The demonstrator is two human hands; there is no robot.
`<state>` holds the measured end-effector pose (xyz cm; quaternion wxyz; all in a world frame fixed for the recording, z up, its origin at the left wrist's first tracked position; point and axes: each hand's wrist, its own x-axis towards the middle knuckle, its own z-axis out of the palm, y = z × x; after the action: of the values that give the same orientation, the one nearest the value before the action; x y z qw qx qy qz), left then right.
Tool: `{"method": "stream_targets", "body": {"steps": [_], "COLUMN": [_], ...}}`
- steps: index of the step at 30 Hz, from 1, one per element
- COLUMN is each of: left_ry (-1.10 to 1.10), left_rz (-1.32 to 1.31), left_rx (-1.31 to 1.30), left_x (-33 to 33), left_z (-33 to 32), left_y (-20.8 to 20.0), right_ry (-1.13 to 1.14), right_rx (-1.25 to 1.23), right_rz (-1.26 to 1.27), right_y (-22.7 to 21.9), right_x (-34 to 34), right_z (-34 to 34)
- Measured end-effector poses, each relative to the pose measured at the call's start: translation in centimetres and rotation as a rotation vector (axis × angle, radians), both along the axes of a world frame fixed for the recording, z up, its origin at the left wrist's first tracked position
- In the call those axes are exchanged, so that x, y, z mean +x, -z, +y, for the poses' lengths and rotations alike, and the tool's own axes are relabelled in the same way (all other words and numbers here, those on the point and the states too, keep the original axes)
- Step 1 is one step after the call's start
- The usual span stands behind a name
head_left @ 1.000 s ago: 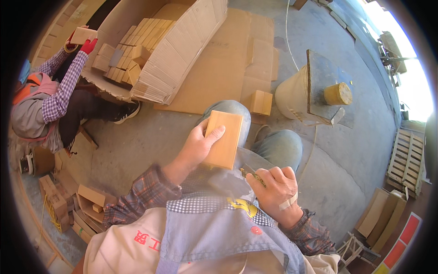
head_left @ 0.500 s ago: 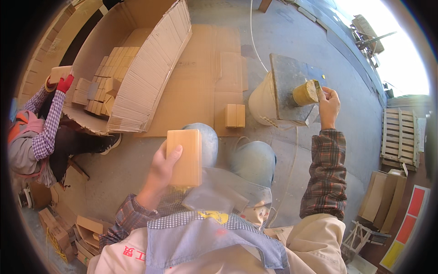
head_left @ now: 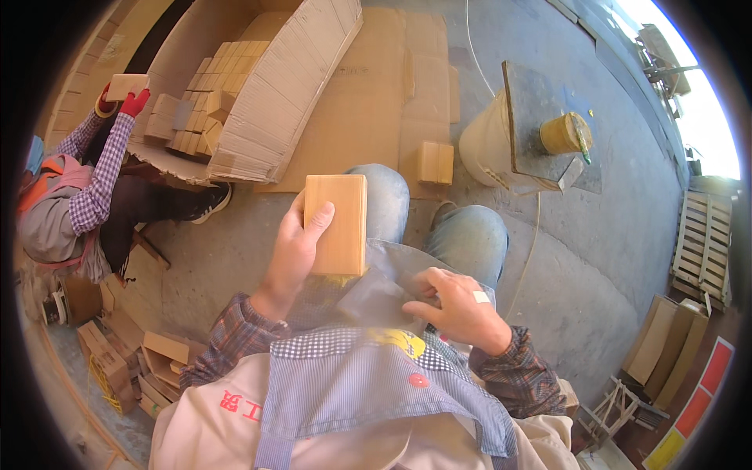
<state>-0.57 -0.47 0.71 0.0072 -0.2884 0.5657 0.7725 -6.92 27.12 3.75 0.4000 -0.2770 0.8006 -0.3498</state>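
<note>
Wood in the left hand (head_left: 291,254): a pale rectangular wooden block (head_left: 337,224) stands upright above the person's lap, thumb laid across its front face and the other fingers wrapped round its left edge and back, a firm clasp. The block sits just in front of the left knee in blue jeans (head_left: 385,200). Over to the right hand (head_left: 454,301), resting low on the lap with a small white plaster on its back; its fingers pinch a grey, translucent plastic sheet (head_left: 374,296) that lies over the checked apron (head_left: 368,376), closed on that sheet. On the concrete floor (head_left: 603,235) past the knees lie two small wooden blocks (head_left: 435,162) side by side at the edge of flattened brown cardboard (head_left: 368,86). To the right of them a white bucket (head_left: 484,145) carries a dark board, and on that board stands a yellow tin (head_left: 564,133) with a brush across it. Far left, a second person sits on the floor, a red-gloved hand (head_left: 135,102) raising another light block (head_left: 125,84) beside a big open cardboard box (head_left: 274,102) stacked with more blocks
</note>
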Motion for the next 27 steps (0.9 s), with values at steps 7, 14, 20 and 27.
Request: {"method": "stream_targets", "body": {"steps": [7,14,20,27], "left_ry": [-0.035,-0.061,-0.052,-0.030], "left_rz": [0.136,0.162,0.121,0.114], "left_rx": [-0.040,-0.001,0.005,0.019], "left_x": [2.4,2.5,2.0,1.7], "left_z": [-0.8,-1.0,-1.0,-1.1], "left_y": [-0.2,2.6,4.2,4.4], "right_ry": [-0.062,0.342,0.514,0.475], "right_rx": [0.064,-0.243,-0.305,-0.208], "right_rz": [0.034,-0.191,-0.281,-0.248], "right_y": [-0.3,-0.9,2.9,3.3], "right_x": [3.4,3.2,4.1,2.7], "right_z": [-4.9,-4.1,-8.5,-9.7]}}
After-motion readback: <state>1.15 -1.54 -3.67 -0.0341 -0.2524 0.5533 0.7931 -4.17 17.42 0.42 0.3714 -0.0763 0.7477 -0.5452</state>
